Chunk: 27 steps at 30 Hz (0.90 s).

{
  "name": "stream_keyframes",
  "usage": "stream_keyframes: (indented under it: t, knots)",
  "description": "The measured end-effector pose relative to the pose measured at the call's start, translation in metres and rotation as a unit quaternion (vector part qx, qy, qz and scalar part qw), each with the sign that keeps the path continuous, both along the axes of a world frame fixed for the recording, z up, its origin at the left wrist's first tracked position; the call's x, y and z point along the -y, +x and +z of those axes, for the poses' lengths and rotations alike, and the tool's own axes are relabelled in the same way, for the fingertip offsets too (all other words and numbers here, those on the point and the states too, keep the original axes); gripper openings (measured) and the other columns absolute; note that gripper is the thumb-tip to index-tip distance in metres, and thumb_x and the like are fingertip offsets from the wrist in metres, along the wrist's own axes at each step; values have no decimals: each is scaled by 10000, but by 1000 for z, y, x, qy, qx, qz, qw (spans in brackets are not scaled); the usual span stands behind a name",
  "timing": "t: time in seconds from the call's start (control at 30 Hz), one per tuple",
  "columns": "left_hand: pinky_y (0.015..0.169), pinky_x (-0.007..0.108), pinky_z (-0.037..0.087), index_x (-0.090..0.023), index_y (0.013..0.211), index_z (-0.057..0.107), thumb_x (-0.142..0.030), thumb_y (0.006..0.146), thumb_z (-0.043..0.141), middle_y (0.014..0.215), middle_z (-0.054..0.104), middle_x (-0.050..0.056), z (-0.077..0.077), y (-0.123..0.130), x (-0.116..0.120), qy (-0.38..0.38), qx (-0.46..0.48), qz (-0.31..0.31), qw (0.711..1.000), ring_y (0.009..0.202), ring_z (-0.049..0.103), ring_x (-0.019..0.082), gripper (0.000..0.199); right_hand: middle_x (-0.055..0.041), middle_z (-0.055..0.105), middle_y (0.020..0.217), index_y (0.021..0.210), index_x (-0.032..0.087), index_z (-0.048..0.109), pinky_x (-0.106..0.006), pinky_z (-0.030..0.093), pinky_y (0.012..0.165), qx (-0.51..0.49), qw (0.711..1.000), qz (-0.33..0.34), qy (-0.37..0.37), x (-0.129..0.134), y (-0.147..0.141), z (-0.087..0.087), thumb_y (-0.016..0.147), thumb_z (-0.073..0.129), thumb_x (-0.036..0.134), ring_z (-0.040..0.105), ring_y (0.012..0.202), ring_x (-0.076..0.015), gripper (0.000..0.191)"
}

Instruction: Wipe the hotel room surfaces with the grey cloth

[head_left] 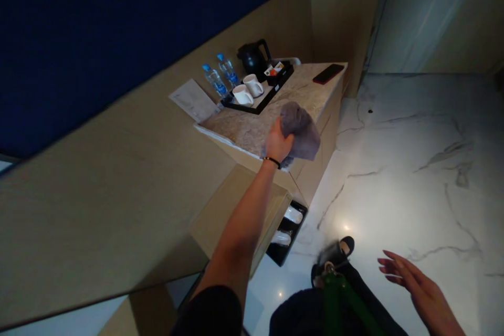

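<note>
Clearly the left hand [277, 142] is clenched around a bunched grey cloth [300, 131] at the counter's [252, 128] near edge, well apart from the tray [258, 102] of cups. It looks soft, light and limp, best gripped in a wad. Her right hand [417, 286] hangs spread, holding nothing.

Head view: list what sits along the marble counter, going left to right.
Paper card → water bottles → white cups on the black tray → kettle → grey cloth in the left hand → red phone.
</note>
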<state>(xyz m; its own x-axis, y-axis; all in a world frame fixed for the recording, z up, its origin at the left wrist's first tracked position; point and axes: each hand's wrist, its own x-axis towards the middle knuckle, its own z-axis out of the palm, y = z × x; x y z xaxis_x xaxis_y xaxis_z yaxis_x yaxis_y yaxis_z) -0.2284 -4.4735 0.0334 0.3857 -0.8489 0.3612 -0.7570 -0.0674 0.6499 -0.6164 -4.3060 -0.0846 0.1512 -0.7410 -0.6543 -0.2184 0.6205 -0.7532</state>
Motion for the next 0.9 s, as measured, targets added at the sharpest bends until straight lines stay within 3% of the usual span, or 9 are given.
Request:
stream_keyframes:
  t: [0.1,0.17,0.33,0.43,0.67,0.9]
  knots:
    - [1000,508,376,-14,1344,397,-207,741,613,1306,513,240,-43,1,21,115,148,35,982,1193,468,369,669,-173,642,1046,1111,113,552,-495,424,1041,-32,999,-5,22,55,-6,10,414,600,880,594,981,-357,1038]
    - [1007,510,361,-20,1365,369,-265,771,592,1358,471,228,-61,2,22,130,184,54,973,1220,431,374,679,-160,651,1021,1104,123,558,-506,374,1081,-48,999,-5,22,93,-6,17,387,620,847,598,973,-356,1020]
    - [1016,477,359,-25,1354,368,-290,766,571,1335,494,208,-66,8,19,140,200,60,968,1201,441,350,676,-146,658,1003,1098,135,568,-510,359,1090,-53,999,-9,9,159,-1,18,403,645,802,602,970,-349,966]
    - [1022,466,362,-21,1342,379,-301,761,563,1325,500,204,-65,11,20,137,201,60,968,1197,445,342,671,-146,656,1014,1110,138,562,-517,362,1086,-34,999,13,24,171,1,5,433,656,802,603,975,-349,954]
    - [993,473,393,-36,1315,410,-325,777,539,1264,524,198,-65,15,18,132,199,67,969,1168,468,341,624,-146,653,1032,1161,131,535,-523,362,1080,2,997,46,60,166,-9,-32,538,612,840,602,981,-336,947]
    - [927,468,421,-53,1288,445,-328,780,525,1144,565,179,-59,16,19,129,199,72,969,1071,507,337,583,-145,662,1006,1117,142,568,-481,450,1015,10,999,-4,47,181,-14,-38,553,633,806,617,960,-334,873]
